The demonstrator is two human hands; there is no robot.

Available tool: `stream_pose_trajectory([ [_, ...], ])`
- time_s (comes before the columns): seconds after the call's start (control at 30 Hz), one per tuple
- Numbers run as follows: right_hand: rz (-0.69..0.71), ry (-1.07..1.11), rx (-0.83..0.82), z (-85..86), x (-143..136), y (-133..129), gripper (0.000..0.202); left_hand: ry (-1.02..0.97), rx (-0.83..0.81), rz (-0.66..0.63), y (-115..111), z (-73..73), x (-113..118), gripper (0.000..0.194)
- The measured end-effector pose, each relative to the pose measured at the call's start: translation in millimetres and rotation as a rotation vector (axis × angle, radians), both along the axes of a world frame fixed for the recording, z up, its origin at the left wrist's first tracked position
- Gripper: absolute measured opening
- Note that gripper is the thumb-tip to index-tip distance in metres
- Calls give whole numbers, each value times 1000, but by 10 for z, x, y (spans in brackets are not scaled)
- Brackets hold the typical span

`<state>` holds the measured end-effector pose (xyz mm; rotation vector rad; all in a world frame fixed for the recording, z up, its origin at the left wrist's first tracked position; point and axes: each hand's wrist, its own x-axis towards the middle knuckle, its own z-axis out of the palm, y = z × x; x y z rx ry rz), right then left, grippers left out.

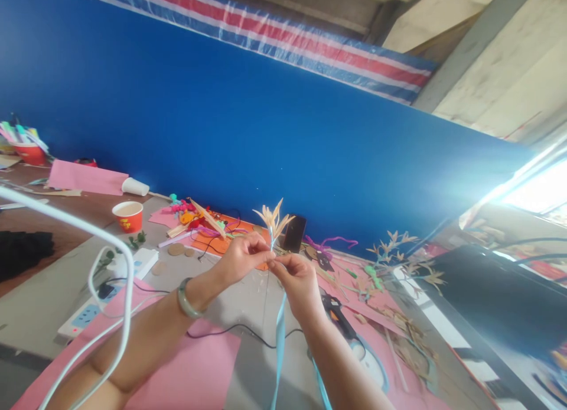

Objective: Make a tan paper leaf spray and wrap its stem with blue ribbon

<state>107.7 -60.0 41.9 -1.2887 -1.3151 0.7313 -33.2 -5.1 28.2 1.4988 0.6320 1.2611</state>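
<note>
White plastic power strip [91, 316], boxy, at L; red paper cup [130, 223], round, smooth, beyond it. L hand [243, 257], w/ glossy pale-green bangle [188, 299], has thumb & index closed in a pinch at stem base of dried flower [273, 219]: papery, straw-col. spiky petals fanned upward, just above both hands' fingertips. Flat lt-blue ribbon [279, 342] hangs below. R hand [300, 283] also pinched shut on stem's low end. Blk glue gun [340, 320] R of R forearm.
</note>
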Motion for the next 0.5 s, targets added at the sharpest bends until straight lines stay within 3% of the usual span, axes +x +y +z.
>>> stream_pose_trajectory([
  [0.27,36,9,15,18,-15,1,19,-81,15,201,-100,-46,96,18],
  [0.33,86,80,-33,28,-6,2,21,-115,-26,114,-88,-57,88,18],
  [0.5,171,238,-141,17,29,-2,30,-194,-149,-342,61,-104,9,20],
])
